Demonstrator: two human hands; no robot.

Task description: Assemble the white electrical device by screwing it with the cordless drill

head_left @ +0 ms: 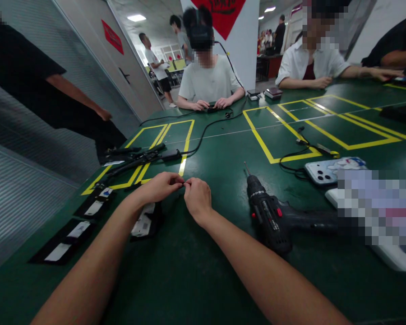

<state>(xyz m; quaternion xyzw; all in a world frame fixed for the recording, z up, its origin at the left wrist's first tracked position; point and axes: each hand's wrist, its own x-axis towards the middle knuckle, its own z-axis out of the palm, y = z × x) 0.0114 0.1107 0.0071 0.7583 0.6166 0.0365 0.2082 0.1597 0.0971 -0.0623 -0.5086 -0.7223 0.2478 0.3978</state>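
Over a green work table (196,280), a worker's left hand (160,187) and right hand (198,198) meet fingertip to fingertip, pinching a tiny dark part (185,183) for fine control, just left of a black cordless drill (274,219) lying within reach.

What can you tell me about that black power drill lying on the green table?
The cordless drill is black, plastic-looking, with small red marks on its body and white lettering on the barrel. It lies on its side on the green table, a thin bit in its chuck pointing away from the wearer, its handle stretching right toward a blurred patch. It lies right of the right hand; neither hand touches it. A phone lies beyond it.
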